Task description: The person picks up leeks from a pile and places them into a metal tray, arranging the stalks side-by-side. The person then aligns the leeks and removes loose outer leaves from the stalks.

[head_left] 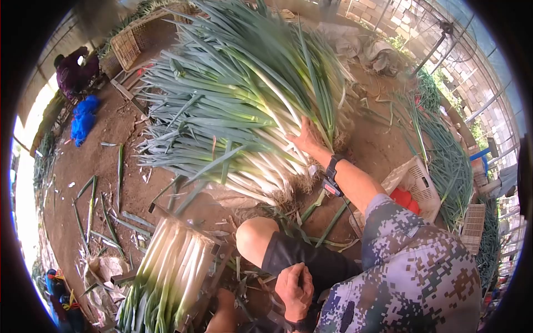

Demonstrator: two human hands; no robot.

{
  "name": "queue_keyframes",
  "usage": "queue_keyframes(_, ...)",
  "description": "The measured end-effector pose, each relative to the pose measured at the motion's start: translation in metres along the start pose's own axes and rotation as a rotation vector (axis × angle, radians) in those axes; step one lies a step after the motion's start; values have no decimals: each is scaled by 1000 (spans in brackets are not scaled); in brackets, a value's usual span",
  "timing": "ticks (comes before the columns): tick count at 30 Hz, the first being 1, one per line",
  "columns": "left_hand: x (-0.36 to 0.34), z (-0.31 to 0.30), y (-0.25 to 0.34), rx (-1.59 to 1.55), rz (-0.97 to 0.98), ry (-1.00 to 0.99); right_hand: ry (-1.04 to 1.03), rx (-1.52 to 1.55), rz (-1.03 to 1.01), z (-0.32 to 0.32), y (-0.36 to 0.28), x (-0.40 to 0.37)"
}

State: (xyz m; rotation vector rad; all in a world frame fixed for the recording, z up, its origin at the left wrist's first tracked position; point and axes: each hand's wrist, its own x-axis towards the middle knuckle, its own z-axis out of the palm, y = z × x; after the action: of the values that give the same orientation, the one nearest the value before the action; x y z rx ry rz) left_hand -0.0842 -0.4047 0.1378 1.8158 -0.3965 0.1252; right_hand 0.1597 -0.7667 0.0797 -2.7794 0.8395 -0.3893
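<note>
On the dirt floor (pixel 111 166), my right hand (pixel 304 136) presses open on heaped green onions (pixel 233 94), left hand (pixel 294 288) curled empty on my knee (pixel 254 236); one rack (pixel 217 256) filled, most seemingly unsorted.

Leek pile (pixel 233 100) smooth waxy green leaves with glossy white stalks, ground (pixel 111 139) rough matt brown dirt, crate (pixel 425 186) white lattice plastic, sleeve (pixel 411 250) matt camouflage cloth, wrist strap (pixel 332 172) matt black.

Large heap of long green onions (pixel 233 105) on dirt ground (pixel 111 166); white rooted ends aligned; green leaves fanning outward
</note>
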Motion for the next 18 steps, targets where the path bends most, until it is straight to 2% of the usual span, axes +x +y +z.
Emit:
queue_keyframes(2,7,5,-9,64,44,-13,-107,-19,67,-19,-20,13)
queue_keyframes(5,11,0,-5,102,72,-26,-68,-151,-5,19,-10,16)
queue_keyframes(9,13,7,-13,25,123,40,-3,-91,43,32,4,20)
queue_keyframes(10,14,-1,-3,18,107,37,16,-33,-35,29,15,24)
queue_keyframes(11,14,-2,-4,14,111,45,-31,-28,-30,32,28,32)
queue_keyframes(13,13,2,-10,15,125,48,-121,-16,-19,21,31,40)
queue_keyframes(18,7,-4,-12,-18,124,-13,-195,37,-88,-20,8,21)
